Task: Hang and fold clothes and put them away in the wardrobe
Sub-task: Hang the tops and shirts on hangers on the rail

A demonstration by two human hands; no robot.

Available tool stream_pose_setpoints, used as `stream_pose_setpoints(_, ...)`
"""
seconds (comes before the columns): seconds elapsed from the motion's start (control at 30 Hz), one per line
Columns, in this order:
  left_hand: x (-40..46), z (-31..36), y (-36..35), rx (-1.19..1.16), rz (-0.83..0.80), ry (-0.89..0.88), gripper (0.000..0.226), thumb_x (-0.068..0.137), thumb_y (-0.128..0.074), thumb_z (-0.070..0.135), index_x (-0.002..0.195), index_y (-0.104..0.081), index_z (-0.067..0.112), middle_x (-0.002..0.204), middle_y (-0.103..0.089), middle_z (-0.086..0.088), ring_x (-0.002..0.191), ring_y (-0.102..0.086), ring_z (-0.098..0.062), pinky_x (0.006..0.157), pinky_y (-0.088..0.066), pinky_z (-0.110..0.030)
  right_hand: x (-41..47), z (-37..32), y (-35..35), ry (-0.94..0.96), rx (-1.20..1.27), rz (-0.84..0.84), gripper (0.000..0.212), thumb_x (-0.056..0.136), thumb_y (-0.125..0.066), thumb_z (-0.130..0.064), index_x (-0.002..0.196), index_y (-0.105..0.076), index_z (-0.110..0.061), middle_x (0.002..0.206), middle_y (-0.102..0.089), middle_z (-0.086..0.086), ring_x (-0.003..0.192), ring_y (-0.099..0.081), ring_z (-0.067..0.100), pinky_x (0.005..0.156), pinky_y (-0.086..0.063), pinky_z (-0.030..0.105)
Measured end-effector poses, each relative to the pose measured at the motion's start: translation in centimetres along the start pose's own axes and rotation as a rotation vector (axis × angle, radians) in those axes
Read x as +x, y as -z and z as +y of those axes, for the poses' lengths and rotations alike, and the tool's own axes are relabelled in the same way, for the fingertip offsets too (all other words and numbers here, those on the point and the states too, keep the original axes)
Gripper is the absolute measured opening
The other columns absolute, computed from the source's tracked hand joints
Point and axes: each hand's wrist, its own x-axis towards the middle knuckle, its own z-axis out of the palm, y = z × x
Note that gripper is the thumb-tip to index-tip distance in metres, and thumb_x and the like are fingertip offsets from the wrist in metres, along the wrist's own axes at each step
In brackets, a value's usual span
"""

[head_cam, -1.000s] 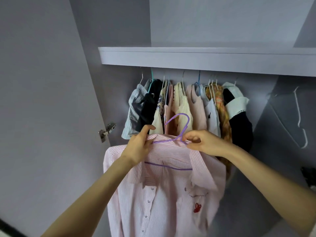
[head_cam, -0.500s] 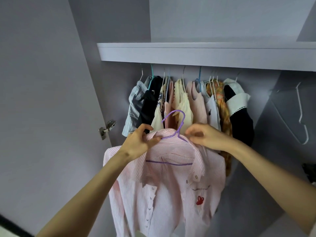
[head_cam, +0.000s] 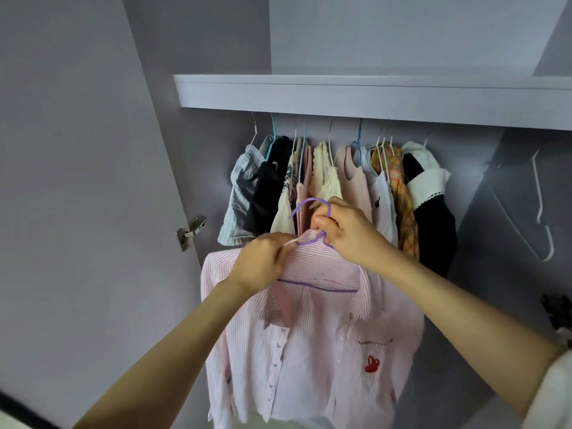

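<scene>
A pink striped shirt (head_cam: 309, 351) with a small red motif on its chest hangs on a purple hanger (head_cam: 315, 287) in front of the open wardrobe. My right hand (head_cam: 349, 233) grips the hanger's neck just below its hook, fingers curled round it. My left hand (head_cam: 263, 261) pinches the shirt's collar at the left of the neck. The hook points up, below the rail, free of it. The rail itself is hidden behind the shelf (head_cam: 371, 94).
Several garments (head_cam: 340, 187) hang close together on hangers under the shelf. An empty white hanger (head_cam: 541, 218) hangs at the right. The open wardrobe door (head_cam: 77, 181) stands at the left with a metal hinge (head_cam: 192, 230).
My right hand has moved from the shirt's right shoulder up to the hanger's neck and closed round it. My left hand has shifted along the collar. The shirt hangs slightly higher.
</scene>
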Motion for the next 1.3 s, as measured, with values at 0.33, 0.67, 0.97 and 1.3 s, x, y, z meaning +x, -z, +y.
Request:
stream_pose_setpoints(0.33,0.4,1.3,-2.3,-0.149,0.040,-0.025,0.018,0.095,-0.051,0.012,0.092,-0.064,0.001,0.078,-0.061,-0.005,0.076,-0.056,-0.028,0.062,-0.029,-0.016,-0.6,0.0,1.2,-0.118,0.303,-0.025,0.016,0.093,-0.052,-0.005,0.102,-0.064,-0.005,0.089,-0.062,0.004,0.070,-0.059,0.002,0.074,-0.053,0.024)
stream_pose_setpoints(0.67,1.4,0.8,-4.0,-0.295,0.128,0.044,0.020,0.097,-0.048,0.015,0.094,-0.062,0.001,0.075,-0.057,0.000,0.072,-0.052,-0.021,0.060,-0.034,-0.014,-10.4,8.3,4.1,-0.302,-0.333,-0.170,0.019,0.094,-0.049,-0.013,0.098,-0.066,-0.006,0.089,-0.053,-0.002,0.084,-0.054,0.013,0.079,-0.045,0.029)
stream_pose_setpoints(0.97,3.3,4.1,-8.9,-0.395,0.054,-0.145,0.046,0.090,-0.040,0.038,0.093,-0.066,0.002,0.089,-0.066,-0.009,0.083,-0.057,-0.019,0.075,-0.038,-0.018,-15.5,7.9,5.6,-0.412,-0.373,0.058,0.015,0.093,-0.045,-0.004,0.083,-0.055,-0.008,0.078,-0.042,-0.009,0.071,-0.049,0.018,0.066,-0.042,0.027)
stream_pose_setpoints(1.3,4.0,8.8,-16.2,-0.400,-0.361,-0.235,0.034,0.088,-0.056,0.039,0.109,-0.068,0.016,0.102,-0.070,-0.005,0.096,-0.063,-0.024,0.084,-0.047,-0.030,-24.3,5.0,8.5,-0.819,-0.432,-0.003,0.020,0.094,-0.044,-0.007,0.105,-0.062,-0.007,0.086,-0.061,0.000,0.079,-0.056,0.018,0.069,-0.041,0.025)
